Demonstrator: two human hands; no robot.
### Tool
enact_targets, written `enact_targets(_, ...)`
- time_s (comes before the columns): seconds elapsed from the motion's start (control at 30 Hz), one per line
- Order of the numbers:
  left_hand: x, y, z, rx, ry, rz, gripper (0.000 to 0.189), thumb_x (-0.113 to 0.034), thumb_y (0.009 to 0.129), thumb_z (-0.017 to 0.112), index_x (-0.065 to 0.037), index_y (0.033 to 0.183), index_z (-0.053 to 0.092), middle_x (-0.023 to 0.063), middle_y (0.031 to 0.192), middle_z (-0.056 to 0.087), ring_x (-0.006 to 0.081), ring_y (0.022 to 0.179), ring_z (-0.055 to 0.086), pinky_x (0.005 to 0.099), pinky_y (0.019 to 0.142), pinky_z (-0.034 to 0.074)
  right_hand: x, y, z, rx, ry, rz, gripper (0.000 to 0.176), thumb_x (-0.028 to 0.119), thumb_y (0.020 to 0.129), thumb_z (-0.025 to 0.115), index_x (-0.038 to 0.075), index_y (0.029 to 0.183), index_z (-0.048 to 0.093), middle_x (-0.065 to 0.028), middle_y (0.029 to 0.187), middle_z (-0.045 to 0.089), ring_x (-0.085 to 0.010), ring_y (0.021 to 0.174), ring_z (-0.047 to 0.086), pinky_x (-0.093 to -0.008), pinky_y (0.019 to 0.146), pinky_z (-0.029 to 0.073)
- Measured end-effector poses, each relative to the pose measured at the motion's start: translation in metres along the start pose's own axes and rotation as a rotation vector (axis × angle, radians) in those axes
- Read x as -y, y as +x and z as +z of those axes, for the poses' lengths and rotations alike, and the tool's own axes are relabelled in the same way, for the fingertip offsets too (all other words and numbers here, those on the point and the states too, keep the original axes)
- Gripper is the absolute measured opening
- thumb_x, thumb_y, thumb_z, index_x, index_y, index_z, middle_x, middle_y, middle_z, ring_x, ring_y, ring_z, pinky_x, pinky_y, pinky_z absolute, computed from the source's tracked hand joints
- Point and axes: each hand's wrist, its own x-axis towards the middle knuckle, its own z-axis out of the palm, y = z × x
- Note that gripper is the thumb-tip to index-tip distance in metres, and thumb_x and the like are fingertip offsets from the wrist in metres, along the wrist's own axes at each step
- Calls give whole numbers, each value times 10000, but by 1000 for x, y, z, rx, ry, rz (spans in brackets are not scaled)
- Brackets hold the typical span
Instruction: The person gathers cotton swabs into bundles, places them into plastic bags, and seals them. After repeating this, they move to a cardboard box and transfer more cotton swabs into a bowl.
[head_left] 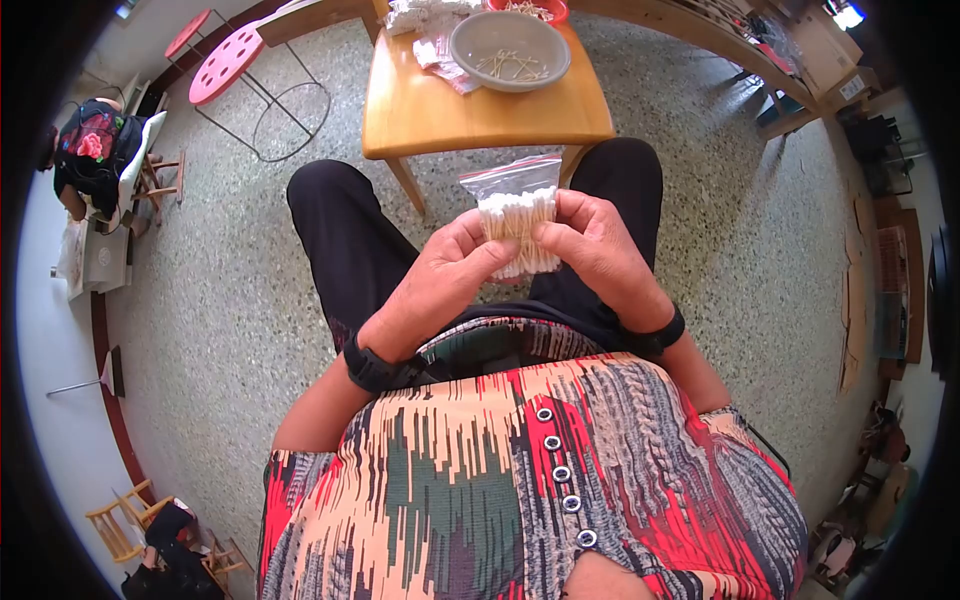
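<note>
Between my two hands, above my lap, is a clear zip bag [519, 205] packed with cotton swabs, their white tips lined up under a red-striped top. My left hand [452, 262] grips the bag's left side, thumb pressed across the front. On the right side, my right hand [597, 240] pinches it with the thumb on the front. The fingers behind the bag are hidden. Ahead, a wooden chair [485, 118] bears a grey bowl [465, 55] with loose cotton swabs [512, 66] in it.
Behind the grey bowl is a red bowl [556, 10] holding more swabs. Plastic packets [425, 15] lie on the chair's left. A pink stool [228, 65] stands at the back left. Another person [95, 150] sits at the far left. Cardboard boxes [815, 60] are at the right.
</note>
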Motion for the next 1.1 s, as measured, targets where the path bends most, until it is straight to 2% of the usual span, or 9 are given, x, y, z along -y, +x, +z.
enact_targets(0.1, 0, -1, 1, -26, -62, -10, 367, -168, 971, 600, -11, 1294, 524, 47, 1187, 623, 117, 1029, 610, 299, 858, 522, -1, 1, -1, 60, 15, 0, 281, 125, 918, 610, -29, 1152, 619, -21, 1035, 668, -65, 923, 603, -239, 828, 500)
enact_targets(0.2, 0, -1, 5, -41, 51, 38, 338, -141, 961, 605, -9, 1267, 546, 41, 1141, 641, 113, 999, 618, 292, 849, 524, 6, -3, 6, 22, 50, -13, 233, 83, 858, 635, -30, 1061, 642, -27, 973, 671, -58, 851, 599, -246, 740, 511)
enact_targets(0.3, 1, 0, 6, -48, 81, 49, 310, -108, 950, 605, -7, 1241, 567, 36, 1099, 653, 105, 960, 625, 278, 841, 523, 11, -7, 9, -46, -184, -65, 211, 87, 836, 661, -27, 1013, 657, -35, 897, 662, -77, 803, 607, -259, 700, 510)
enact_targets(0.37, 2, 2, 4, -54, 66, 52, 304, -99, 946, 605, -6, 1234, 573, 31, 1090, 653, 98, 948, 622, 269, 834, 519, 5, -3, 5, -111, -529, -135, 185, 101, 806, 705, -30, 930, 664, -63, 817, 622, -110, 721, 604, -275, 653, 500)
enact_targets(0.47, 4, 3, 8, -67, 84, 70, 290, -81, 936, 605, -3, 1214, 587, 22, 1077, 652, 85, 937, 616, 254, 812, 512, 12, -8, 11, -129, -523, -173, 204, 128, 795, 725, -49, 867, 653, -102, 777, 583, -163, 682, 604, -299, 635, 493)
enact_targets(0.77, -1, 1, 17, -195, 338, 170, 212, -24, 847, 603, 16, 1050, 653, -9, 914, 648, 45, 804, 575, 234, 684, 490, 13, -14, 14, 14, -591, -404, 194, 111, 924, 571, -45, 1019, 637, -186, 892, 596, -338, 789, 597, -389, 704, 484)
enact_targets(0.9, -4, 7, 0, -217, 495, 287, 203, -17, 809, 603, 23, 1004, 646, -14, 874, 630, 40, 763, 545, 226, 636, 468, 8, -1, 21, -29, -685, -439, 196, 123, 925, 593, -31, 1036, 644, -184, 876, 597, -339, 777, 597, -391, 702, 484)
enact_targets(1.03, 1, 8, -2, -222, 522, 285, 202, -23, 818, 599, 17, 1009, 652, -15, 880, 636, 41, 774, 561, 228, 649, 482, 14, -4, 24, -43, -637, -323, 207, 111, 907, 624, -33, 1055, 643, -178, 866, 608, -323, 765, 606, -377, 690, 488)
enact_targets(1.1, 7, 9, 2, -318, 211, 183, 182, -41, 809, 622, 22, 975, 661, -11, 863, 655, 35, 771, 569, 233, 653, 493, 12, -3, 23, -61, -643, -264, 214, 109, 901, 633, -35, 1059, 643, -176, 870, 613, -319, 761, 609, -372, 686, 490)
